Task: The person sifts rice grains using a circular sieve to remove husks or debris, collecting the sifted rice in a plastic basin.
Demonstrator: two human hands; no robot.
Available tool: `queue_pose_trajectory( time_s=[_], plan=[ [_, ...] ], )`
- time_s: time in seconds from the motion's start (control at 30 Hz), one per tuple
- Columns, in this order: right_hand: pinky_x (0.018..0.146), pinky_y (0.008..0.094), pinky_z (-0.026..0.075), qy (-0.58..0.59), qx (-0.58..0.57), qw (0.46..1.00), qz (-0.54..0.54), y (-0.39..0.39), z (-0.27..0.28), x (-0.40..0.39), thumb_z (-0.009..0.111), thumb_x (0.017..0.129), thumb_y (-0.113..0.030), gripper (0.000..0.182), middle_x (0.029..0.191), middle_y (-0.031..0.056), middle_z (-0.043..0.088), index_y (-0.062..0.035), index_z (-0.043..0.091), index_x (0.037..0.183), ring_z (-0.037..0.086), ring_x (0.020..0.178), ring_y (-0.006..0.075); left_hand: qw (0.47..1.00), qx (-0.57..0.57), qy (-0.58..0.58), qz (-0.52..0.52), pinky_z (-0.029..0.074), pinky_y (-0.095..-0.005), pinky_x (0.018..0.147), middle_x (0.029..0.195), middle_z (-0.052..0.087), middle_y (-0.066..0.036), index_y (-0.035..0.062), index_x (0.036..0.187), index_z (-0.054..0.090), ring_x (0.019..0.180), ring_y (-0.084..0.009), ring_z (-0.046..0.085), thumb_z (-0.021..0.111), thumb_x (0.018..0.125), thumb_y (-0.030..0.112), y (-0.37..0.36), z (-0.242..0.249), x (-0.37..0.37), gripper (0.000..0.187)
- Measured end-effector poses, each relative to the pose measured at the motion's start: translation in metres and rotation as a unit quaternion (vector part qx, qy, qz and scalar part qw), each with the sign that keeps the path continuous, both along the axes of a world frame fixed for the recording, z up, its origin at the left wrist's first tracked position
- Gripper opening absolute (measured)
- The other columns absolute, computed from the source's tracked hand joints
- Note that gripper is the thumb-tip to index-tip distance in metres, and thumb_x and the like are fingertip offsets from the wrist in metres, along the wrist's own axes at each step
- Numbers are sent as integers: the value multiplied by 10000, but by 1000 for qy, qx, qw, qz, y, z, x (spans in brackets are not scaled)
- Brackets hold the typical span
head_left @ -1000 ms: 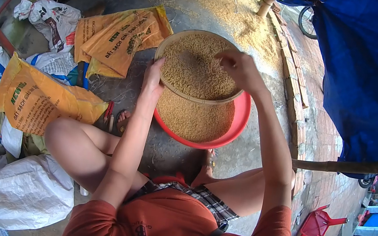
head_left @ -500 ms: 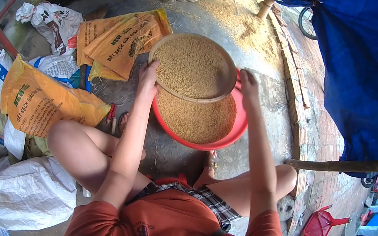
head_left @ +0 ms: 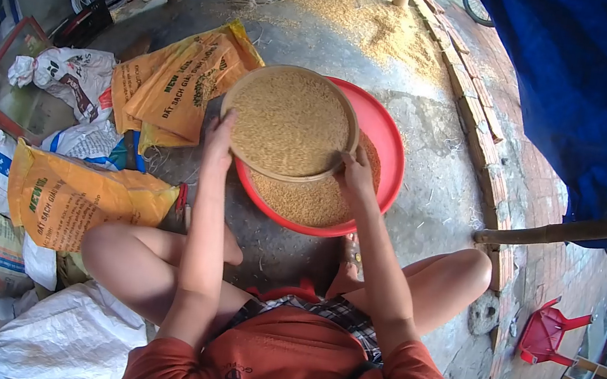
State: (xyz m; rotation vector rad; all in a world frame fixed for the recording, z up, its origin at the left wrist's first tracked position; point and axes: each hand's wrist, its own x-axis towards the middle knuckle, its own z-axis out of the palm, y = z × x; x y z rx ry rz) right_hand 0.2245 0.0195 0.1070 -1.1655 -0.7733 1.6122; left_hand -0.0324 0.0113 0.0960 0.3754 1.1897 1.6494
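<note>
While L hand [head_left: 219, 138] & R hand [head_left: 357, 172] hold round tray [head_left: 355, 125] w/ grain [head_left: 286, 120], red basin [head_left: 387, 143] sits partly below
</note>
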Motion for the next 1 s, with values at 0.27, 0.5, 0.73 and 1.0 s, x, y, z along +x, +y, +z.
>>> queue_pose_trajectory(
  time_s=[0.27, 0.5, 0.73, 1.0],
  plan=[
    [613, 426, 449, -426, 201, 880, -61, -4, -57, 35, 426, 780, -92, 369, 847, 218, 539, 22, 339, 1120, 562, 728, 334, 995, -31, 78, -47, 373, -267, 841, 1120, 486, -103, -22, 1154, 421, 1006, -163, 470, 463, 842, 296, -3, -43, 38, 447],
    [577, 463, 431, -537, 167, 823, 77, -18, -46, 35, 446, 769, -165, 383, 674, 247, 550, 69, 350, 1057, 541, 640, 416, 945, -191, 266, -24, 394, -298, 766, 946, 569, -174, -77, 1018, 510, 899, -187, 530, 397, 840, 380, -11, -78, 27, 504],
    [514, 414, 424, -443, 313, 837, -70, -15, 9, 28, 420, 798, -122, 414, 639, 220, 539, 65, 298, 1147, 546, 575, 369, 947, 7, 310, 81, 395, -300, 737, 881, 580, -189, -102, 967, 514, 848, -200, 538, 338, 866, 361, 4, -22, 36, 506],
    [533, 436, 417, -508, 251, 823, -25, -3, -51, 40, 444, 763, -140, 429, 629, 219, 528, 69, 345, 1124, 544, 586, 363, 938, -85, 334, 29, 382, -285, 731, 928, 580, -121, -67, 1023, 506, 827, -167, 518, 350, 868, 369, -3, -80, 41, 488]
  ],
)
